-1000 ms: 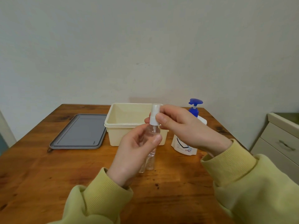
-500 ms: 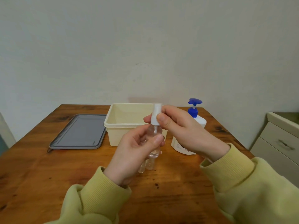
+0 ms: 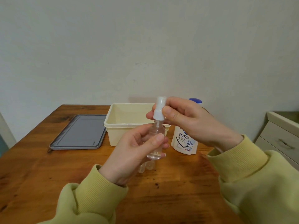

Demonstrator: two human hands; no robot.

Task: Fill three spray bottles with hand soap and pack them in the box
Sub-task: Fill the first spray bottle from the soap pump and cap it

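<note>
A wooden table [image 3: 48, 175] is seen beneath the grip. Behind the grip an open cream box [image 3: 126, 125] is set, its grey lid [image 3: 79, 131] to the left. A soap bottle [image 3: 184, 141] stands just right. A clear spray bottle [image 3: 156, 138] is clasped upright in the left hand [image 3: 135, 152]; its white spray cap [image 3: 159, 109] is pinched by the right hand [image 3: 191, 122]. Two more small bottles [image 3: 146, 167] are glimpsed below.

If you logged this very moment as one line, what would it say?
left hand: holds bottle | right hand: grips cap | box: open, apparently empty | soap: right of box
</note>
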